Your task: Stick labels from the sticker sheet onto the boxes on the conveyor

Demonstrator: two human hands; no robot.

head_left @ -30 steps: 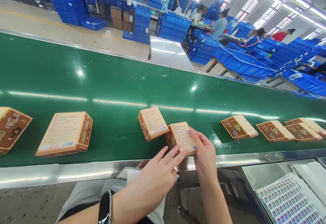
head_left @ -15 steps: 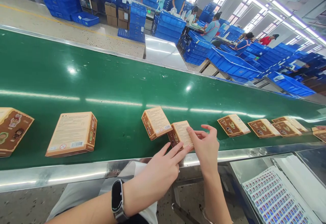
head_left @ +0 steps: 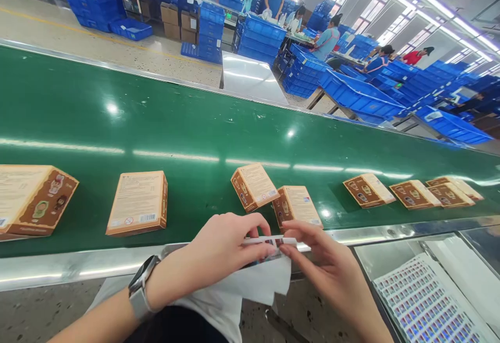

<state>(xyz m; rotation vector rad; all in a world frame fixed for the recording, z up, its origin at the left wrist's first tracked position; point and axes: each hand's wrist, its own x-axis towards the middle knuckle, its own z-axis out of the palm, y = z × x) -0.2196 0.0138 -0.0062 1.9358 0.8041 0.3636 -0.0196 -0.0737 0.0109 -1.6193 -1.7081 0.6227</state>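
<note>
In front of my body, my left hand (head_left: 230, 241) pinches a curled white sheet of stickers (head_left: 289, 241) between thumb and fingers. The fingers of my right hand (head_left: 330, 257) close around the sheet's right end. Just beyond my hands, a small brown and cream carton (head_left: 299, 205) lies on the green conveyor belt (head_left: 187, 124), with a small shiny sticker (head_left: 306, 199) on its cream face. Another carton (head_left: 255, 184) touches it on the left, slightly turned. My fingers partly hide the near carton's lower edge.
More cartons lie along the belt: one (head_left: 138, 200) to the left, a larger-looking one (head_left: 31, 200) at the left edge, and several (head_left: 367, 189) to the right. Printed sticker sheets (head_left: 425, 296) rest at lower right. People and blue crates (head_left: 258, 38) stand beyond the belt.
Both hands have come off the near carton and back towards my body, now holding the curled sticker sheet. A shiny sticker shows on that carton. The cartons have shifted right.
</note>
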